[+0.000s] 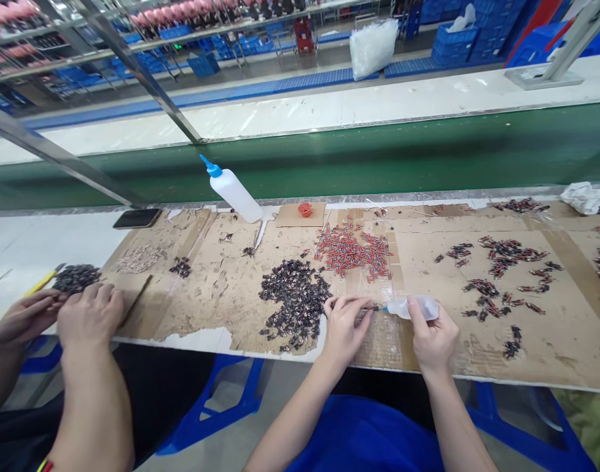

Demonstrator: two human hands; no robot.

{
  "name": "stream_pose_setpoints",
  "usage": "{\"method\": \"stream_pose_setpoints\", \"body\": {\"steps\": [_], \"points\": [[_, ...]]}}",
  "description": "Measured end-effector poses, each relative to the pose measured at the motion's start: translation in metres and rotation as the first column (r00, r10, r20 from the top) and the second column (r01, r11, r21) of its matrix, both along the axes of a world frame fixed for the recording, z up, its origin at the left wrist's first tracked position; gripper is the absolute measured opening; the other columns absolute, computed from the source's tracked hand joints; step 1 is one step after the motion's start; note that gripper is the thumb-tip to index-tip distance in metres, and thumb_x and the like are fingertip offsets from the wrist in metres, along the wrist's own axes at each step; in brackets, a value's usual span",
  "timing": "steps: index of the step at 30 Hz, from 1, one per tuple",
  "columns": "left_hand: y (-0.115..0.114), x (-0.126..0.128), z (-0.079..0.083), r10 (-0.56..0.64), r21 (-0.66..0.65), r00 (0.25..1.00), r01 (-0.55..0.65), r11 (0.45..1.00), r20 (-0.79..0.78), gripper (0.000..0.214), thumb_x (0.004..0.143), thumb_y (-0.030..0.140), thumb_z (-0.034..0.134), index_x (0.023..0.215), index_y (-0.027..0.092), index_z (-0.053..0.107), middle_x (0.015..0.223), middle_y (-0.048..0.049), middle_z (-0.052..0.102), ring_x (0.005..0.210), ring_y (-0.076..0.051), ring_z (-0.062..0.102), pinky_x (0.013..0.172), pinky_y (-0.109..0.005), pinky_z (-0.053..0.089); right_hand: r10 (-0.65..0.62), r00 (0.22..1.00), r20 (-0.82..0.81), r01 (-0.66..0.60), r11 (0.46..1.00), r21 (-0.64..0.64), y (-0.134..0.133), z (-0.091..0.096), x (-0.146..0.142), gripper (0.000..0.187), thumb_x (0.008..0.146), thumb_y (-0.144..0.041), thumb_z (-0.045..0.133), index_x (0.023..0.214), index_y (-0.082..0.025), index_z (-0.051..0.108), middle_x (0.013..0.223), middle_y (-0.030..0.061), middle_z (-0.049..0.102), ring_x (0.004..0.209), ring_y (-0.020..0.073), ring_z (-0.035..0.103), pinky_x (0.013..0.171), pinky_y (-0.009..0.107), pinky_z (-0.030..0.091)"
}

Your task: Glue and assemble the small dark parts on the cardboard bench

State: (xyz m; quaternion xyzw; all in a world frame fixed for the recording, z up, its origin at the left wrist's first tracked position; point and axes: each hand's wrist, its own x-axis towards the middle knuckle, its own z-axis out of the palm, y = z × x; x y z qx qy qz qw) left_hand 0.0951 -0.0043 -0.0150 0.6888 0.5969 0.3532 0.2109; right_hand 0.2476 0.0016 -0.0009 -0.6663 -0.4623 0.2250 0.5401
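Observation:
My right hand (433, 337) is wrapped round a small translucent squeeze bottle (422, 307), which lies sideways with its thin blue tip pointing left. That tip meets a small dark part at the fingertips of my left hand (346, 324); the part is too small to make out clearly. Left of my left hand spreads a pile of small black parts (297, 301). Just beyond my hands lies a heap of small red-and-black parts (351, 250). Looser clusters of joined red-and-black pieces (511, 254) are scattered to the right on the cardboard (427, 249).
A larger white bottle with a blue nozzle (237, 196) leans at the back, near a small red cup (305, 210). A co-worker's hands (90, 314) work at the left beside a black pile (77, 278). A phone (137, 218) lies behind. A green conveyor side (353, 164) runs along the back.

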Motion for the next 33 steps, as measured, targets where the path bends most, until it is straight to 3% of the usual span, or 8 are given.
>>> {"method": "stream_pose_setpoints", "body": {"steps": [7,10,14,19,23,26,29,33], "points": [[0.006,-0.005,0.007,-0.027,-0.103,1.0,0.027,0.994,0.001,0.02,0.082,0.016,0.066,0.1,0.025,0.067,0.092,-0.0009,0.077,0.098,-0.021,0.062,0.095,-0.043,0.033,-0.142,0.961,-0.238,0.166,0.983,0.082,0.006,-0.005,0.015,0.036,0.064,-0.046,0.074,0.078,-0.016,0.059,0.07,0.0034,0.066,0.061,0.0181,0.063,0.059,0.032,0.051],[0.02,-0.009,0.017,-0.03,-0.079,0.999,0.026,0.997,-0.045,0.013,0.085,0.017,0.063,0.095,0.025,0.068,0.095,-0.0025,0.075,0.098,-0.021,0.061,0.092,-0.042,0.036,-0.086,0.965,-0.247,0.117,0.987,0.113,0.012,-0.008,0.022,0.045,0.055,-0.037,0.082,0.084,-0.02,0.053,0.082,0.0041,0.068,0.077,0.0212,0.067,0.076,0.039,0.053],[0.042,-0.006,0.025,0.009,-0.027,0.985,-0.014,1.0,-0.175,0.008,0.085,0.017,0.063,0.086,0.023,0.068,0.091,-0.0036,0.073,0.096,-0.023,0.057,0.088,-0.042,0.035,-0.001,0.971,-0.241,0.019,0.997,0.073,0.016,-0.017,0.026,0.05,0.056,-0.035,0.082,0.09,-0.023,0.048,0.091,0.0061,0.07,0.09,0.0234,0.068,0.091,0.048,0.048],[0.057,0.006,0.016,0.026,-0.027,0.951,-0.036,0.999,-0.307,0.007,0.087,0.02,0.06,0.085,0.021,0.067,0.092,-0.0071,0.068,0.096,-0.026,0.053,0.086,-0.044,0.034,-0.014,0.999,-0.044,0.014,1.0,-0.011,0.016,-0.021,0.026,0.062,0.061,-0.043,0.08,0.111,-0.019,0.054,0.1,0.0109,0.069,0.09,0.0244,0.066,0.088,0.049,0.05],[0.057,0.009,0.008,0.043,-0.015,0.926,-0.053,0.998,-0.374,0.017,0.089,0.009,0.051,0.086,0.019,0.063,0.092,-0.0082,0.065,0.096,-0.025,0.051,0.085,-0.041,0.034,-0.177,0.948,0.263,0.118,0.967,0.225,0.003,-0.008,0.022,0.072,0.059,-0.042,0.083,0.12,-0.015,0.054,0.113,0.0172,0.064,0.101,0.0294,0.061,0.082,0.046,0.051],[0.053,0.008,0.01,0.023,0.009,0.935,-0.021,1.0,-0.353,0.016,0.09,0.008,0.05,0.087,0.019,0.062,0.093,-0.0069,0.065,0.094,-0.023,0.052,0.084,-0.039,0.035,-0.208,0.913,0.351,0.085,0.938,0.336,-0.01,0.003,0.01,0.046,0.062,-0.037,0.082,0.1,-0.018,0.064,0.094,0.012,0.067,0.081,0.0244,0.063,0.078,0.044,0.052],[0.042,0.006,0.017,-0.035,0.048,0.969,0.048,0.998,-0.244,0.014,0.09,0.01,0.052,0.091,0.02,0.061,0.093,-0.0046,0.067,0.095,-0.021,0.054,0.082,-0.035,0.037,0.06,0.992,0.108,-0.077,0.984,0.159,-0.015,0.006,-0.006,0.025,0.075,-0.038,0.073,0.091,-0.02,0.068,0.082,0.0073,0.07,0.069,0.0194,0.064,0.068,0.037,0.055],[0.023,0.007,0.022,-0.086,0.121,0.987,0.102,0.987,-0.136,0.015,0.091,0.011,0.051,0.092,0.021,0.062,0.09,-0.0031,0.068,0.091,-0.019,0.057,0.083,-0.032,0.04,0.209,0.912,-0.353,-0.236,0.971,-0.035,-0.008,0.003,-0.021,0.036,0.073,-0.048,0.071,0.092,-0.017,0.072,0.081,0.0077,0.073,0.07,0.0204,0.069,0.061,0.033,0.058]]}}
